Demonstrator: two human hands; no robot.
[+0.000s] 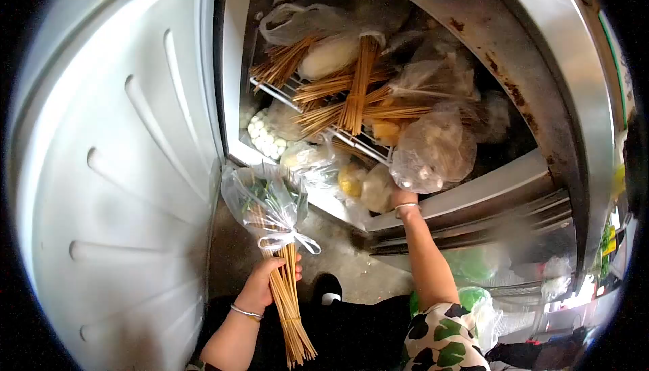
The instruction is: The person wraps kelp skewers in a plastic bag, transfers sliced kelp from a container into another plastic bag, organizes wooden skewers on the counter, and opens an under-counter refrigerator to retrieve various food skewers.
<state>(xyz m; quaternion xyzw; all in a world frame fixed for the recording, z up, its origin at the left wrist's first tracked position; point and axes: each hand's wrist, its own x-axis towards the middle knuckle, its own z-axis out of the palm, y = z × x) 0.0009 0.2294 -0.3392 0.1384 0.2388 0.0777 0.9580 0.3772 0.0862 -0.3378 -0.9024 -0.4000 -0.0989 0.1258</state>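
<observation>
My left hand (272, 281) is wrapped round a bundle of wooden skewers (289, 303), low in the middle of the view. The skewers' upper ends sit in a clear plastic bag (260, 199) tied with a white strip, with something green inside. My right hand (404, 199) reaches into the open refrigerator at a clear, round plastic bag (436, 151) with pale contents. That bag hides most of its fingers. Several skewer bundles (358, 90) lie across the wire shelf just behind it.
The open white door (122, 168) fills the left side. A metal frame (534, 53) with rust spots curves along the right. Below the shelf are bags of white balls (266, 138) and yellow food (350, 178). A shoe (327, 288) stands on the floor.
</observation>
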